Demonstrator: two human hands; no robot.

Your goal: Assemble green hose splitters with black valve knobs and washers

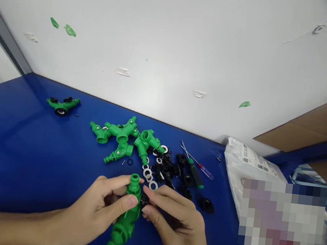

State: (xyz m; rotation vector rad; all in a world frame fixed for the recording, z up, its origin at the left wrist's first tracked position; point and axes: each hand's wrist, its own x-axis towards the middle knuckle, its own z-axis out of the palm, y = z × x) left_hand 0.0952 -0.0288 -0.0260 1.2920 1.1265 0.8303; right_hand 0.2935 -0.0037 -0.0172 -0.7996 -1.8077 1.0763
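Observation:
My left hand (pixel 94 213) is wrapped around a green Y-shaped hose splitter (pixel 125 222), with one ribbed outlet pointing away from me and another towards me. My right hand (pixel 178 222) pinches a small black valve knob (pixel 144 200) between thumb and fingers, against the splitter's right side. Whether the knob sits inside the side hole cannot be seen. Just beyond my hands lie white washers (pixel 147 173) and a heap of black fittings (pixel 172 170). Several bare green splitters (pixel 121 131) are grouped further back.
At the far left lies a splitter with black knobs and collar (pixel 60 111). A red-handled screwdriver (pixel 206 171) crosses a green-and-black-handled one (pixel 195 174). A black ring (pixel 206 205) lies nearer me. White plastic bags (pixel 253 160) and cardboard (pixel 314 120) border the right; a white wall (pixel 165 52) stands behind.

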